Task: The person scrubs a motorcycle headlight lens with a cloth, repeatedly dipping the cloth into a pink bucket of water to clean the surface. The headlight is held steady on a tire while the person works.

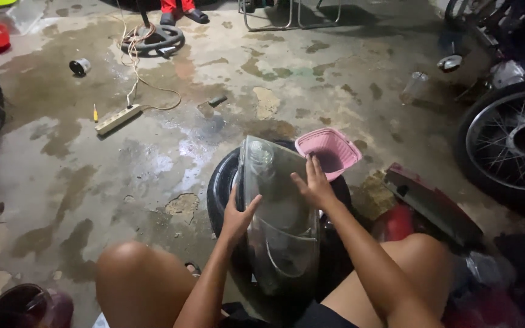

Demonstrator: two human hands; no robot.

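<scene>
I see the headlight lens (277, 212) resting over a tyre (221, 188), its long axis running away from me, narrow end far. My left hand (236, 217) grips its left edge, fingers clamped. My right hand (315, 184) lies flat on it, fingers together, beside a pink basket (335, 146).

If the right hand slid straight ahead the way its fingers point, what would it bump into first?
Probably the pink basket: the right hand lies flat on the clear headlight cover, fingertips pointing up toward the basket's near rim, though depth is unclear.
</scene>
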